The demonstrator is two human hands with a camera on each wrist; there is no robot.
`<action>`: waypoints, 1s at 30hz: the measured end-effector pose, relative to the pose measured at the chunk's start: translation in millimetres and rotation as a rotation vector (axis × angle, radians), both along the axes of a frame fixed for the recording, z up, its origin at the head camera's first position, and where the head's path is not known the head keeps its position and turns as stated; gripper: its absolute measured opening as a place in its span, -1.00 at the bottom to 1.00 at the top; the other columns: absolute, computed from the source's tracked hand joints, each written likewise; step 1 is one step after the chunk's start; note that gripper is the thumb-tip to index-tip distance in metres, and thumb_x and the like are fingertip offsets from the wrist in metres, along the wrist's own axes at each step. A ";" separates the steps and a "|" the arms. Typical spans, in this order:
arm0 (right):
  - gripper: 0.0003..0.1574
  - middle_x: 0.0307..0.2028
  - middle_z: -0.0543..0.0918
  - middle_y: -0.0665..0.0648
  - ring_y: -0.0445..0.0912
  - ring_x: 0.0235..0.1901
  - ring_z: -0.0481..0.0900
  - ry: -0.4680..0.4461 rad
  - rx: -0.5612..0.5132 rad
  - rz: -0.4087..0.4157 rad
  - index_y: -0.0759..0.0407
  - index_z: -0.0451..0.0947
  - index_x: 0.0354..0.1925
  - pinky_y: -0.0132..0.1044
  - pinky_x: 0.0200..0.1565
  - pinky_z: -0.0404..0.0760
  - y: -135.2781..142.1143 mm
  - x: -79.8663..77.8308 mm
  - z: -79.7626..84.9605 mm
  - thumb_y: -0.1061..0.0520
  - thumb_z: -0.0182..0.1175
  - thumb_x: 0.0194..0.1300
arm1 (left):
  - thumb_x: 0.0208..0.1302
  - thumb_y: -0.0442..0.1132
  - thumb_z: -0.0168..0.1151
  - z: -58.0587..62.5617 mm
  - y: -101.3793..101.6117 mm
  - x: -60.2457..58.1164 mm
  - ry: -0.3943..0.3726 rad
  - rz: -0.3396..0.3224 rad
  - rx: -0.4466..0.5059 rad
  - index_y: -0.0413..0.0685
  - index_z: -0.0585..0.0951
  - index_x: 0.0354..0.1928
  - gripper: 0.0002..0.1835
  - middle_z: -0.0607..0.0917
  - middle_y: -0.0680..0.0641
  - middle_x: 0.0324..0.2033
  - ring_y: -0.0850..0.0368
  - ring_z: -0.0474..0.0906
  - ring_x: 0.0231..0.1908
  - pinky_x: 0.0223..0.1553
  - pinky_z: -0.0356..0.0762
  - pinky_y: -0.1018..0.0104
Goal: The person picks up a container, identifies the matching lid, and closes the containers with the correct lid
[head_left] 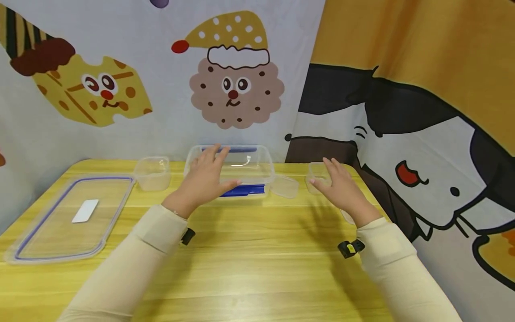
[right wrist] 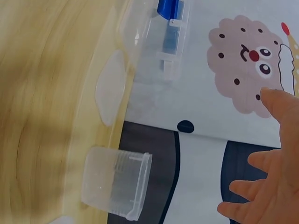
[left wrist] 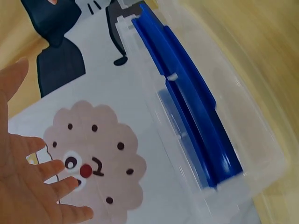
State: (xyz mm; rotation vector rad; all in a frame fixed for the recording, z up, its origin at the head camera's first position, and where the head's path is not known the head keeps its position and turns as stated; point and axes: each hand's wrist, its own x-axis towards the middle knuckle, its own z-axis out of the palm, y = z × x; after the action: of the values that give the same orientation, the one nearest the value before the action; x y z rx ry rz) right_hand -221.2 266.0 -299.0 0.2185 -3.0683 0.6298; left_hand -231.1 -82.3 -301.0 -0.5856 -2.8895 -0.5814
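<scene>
My left hand is held up with its fingers spread, overlapping the left part of a large clear plastic box in the head view. Nothing is in its grasp. On the box's near side is a blue clip latch, large in the left wrist view. My right hand, also raised with fingers apart and holding nothing, partly covers a small clear container at the right. Between box and container lies a small translucent lid. Another pale lid peeks out under the right wrist.
A large clear lid with a blue seal lies flat at the left, bearing a white rectangular piece. Beside it stands a second small clear container. Behind the wooden table hangs a cartoon-printed curtain.
</scene>
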 end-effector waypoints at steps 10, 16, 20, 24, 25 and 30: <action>0.07 0.48 -0.13 0.42 0.34 0.43 -0.11 0.019 -0.080 -0.055 0.26 -0.24 0.52 0.30 0.35 0.00 18.1 -6.6 0.0 -0.33 -0.07 0.42 | 0.25 0.29 0.15 3.6 33.6 -8.1 0.021 -0.044 -0.001 -0.06 -0.01 0.52 -0.01 -0.01 -0.23 0.48 -0.20 -0.09 0.45 0.43 -0.07 -0.15; 0.06 0.48 -0.14 0.39 0.34 0.43 -0.11 -0.012 -0.126 -0.093 0.21 -0.25 0.53 0.32 0.34 0.02 24.7 -8.1 -2.9 -0.36 -0.12 0.42 | 0.27 0.28 0.14 3.3 51.5 -11.7 0.008 -0.080 0.018 -0.06 0.00 0.52 -0.03 -0.01 -0.23 0.48 -0.21 -0.08 0.45 0.42 -0.03 -0.14; 0.05 0.47 -0.12 0.42 0.36 0.42 -0.10 -0.015 -0.147 -0.117 0.21 -0.26 0.53 0.33 0.33 0.01 29.3 -10.7 -4.8 -0.37 -0.17 0.44 | 0.27 0.27 0.14 2.7 63.5 -14.0 -0.008 -0.099 0.054 -0.04 0.00 0.52 -0.05 -0.01 -0.21 0.48 -0.19 -0.07 0.45 0.42 0.01 -0.10; 0.05 0.48 -0.12 0.41 0.36 0.42 -0.12 -0.019 -0.176 -0.130 0.22 -0.26 0.52 0.32 0.34 -0.01 34.3 -13.6 -6.1 -0.39 -0.20 0.43 | 0.29 0.24 0.14 1.8 75.1 -17.2 -0.029 -0.108 0.088 -0.01 -0.03 0.52 -0.06 -0.03 -0.19 0.49 -0.17 -0.07 0.45 0.42 0.02 -0.08; 0.06 0.48 -0.13 0.40 0.36 0.42 -0.13 -0.023 -0.184 -0.134 0.22 -0.27 0.53 0.33 0.34 -0.02 35.2 -14.2 -6.3 -0.39 -0.20 0.43 | 0.30 0.24 0.14 1.7 77.9 -18.0 -0.031 -0.111 0.095 -0.02 -0.03 0.52 -0.06 -0.02 -0.19 0.48 -0.17 -0.07 0.45 0.42 0.03 -0.07; 0.06 0.49 -0.13 0.39 0.35 0.43 -0.14 -0.029 -0.210 -0.158 0.21 -0.27 0.53 0.32 0.35 -0.03 38.1 -18.3 -7.6 -0.41 -0.21 0.42 | 0.31 0.22 0.13 1.0 90.8 -21.9 -0.026 -0.123 0.115 -0.05 0.00 0.51 -0.08 0.01 -0.20 0.47 -0.17 -0.06 0.45 0.42 0.04 -0.06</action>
State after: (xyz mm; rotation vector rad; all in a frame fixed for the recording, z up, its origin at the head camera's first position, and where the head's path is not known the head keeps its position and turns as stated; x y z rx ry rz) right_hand -239.5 304.1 -306.6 -0.0345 -2.9753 0.9433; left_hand -252.9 8.5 -300.1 -0.7474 -2.8351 -0.7716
